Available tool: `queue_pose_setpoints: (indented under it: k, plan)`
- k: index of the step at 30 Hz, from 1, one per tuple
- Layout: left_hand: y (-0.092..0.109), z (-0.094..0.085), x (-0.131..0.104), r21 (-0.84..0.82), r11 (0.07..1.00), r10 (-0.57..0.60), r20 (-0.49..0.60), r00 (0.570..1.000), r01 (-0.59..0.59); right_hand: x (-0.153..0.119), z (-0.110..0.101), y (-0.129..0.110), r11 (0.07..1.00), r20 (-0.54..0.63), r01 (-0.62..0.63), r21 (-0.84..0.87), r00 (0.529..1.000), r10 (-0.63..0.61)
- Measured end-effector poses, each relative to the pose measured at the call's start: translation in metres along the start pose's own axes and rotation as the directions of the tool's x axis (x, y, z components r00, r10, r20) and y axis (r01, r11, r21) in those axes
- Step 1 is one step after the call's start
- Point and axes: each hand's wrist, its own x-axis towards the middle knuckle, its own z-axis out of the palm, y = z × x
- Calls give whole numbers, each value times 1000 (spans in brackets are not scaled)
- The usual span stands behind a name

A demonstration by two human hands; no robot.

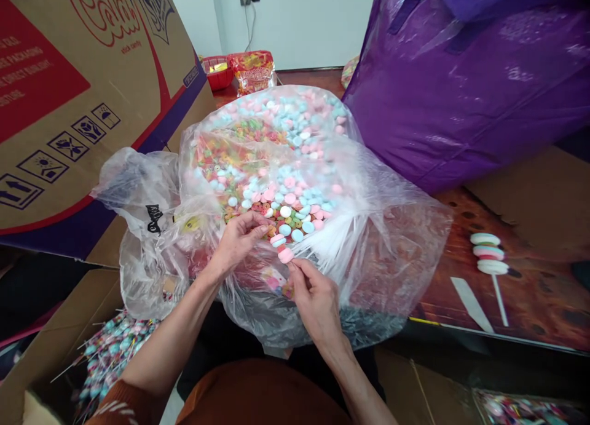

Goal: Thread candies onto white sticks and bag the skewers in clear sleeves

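Note:
My right hand (313,293) pinches the lower end of a short stack of pink, white and blue candies (282,248) over the front of a large clear plastic bag (405,228). Close to the top of that stack is my left hand (242,239), its thumb and fingertips pressed together at a small orange-red piece. In the bag lie loose pink, blue and white round candies (306,130) and small red, orange and green ring candies (251,133). Several thin white sticks (322,243) lie bundled right of the stack.
A big cardboard box (152,105) stands left, a purple bag (461,87) right. A stacked candy on a stick (491,253) lies on the wooden table (544,289) beside a white strip (471,303). Behind are a red basket (218,77) and a red packet (253,71). Candy sticks (113,354) fill a lower-left box.

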Motion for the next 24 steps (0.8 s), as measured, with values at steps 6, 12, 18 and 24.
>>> queue_pose_setpoints:
  k: [6,12,18,24]
  plan:
    - [-4,-2,-3,-123,992,-37,19,999,39,2,-1,1,1000,9,-3,24,1000,3]
    - [-7,-3,-6,-177,980,-98,-24,995,93,2,-5,0,997,43,-36,74,999,33]
    - [-11,-4,-5,-168,981,-105,-40,994,97,1,-5,6,987,-27,149,-51,988,-151]
    - [-10,-4,-6,-181,974,-145,-19,989,139,-1,-4,5,960,-63,249,-132,964,-259]
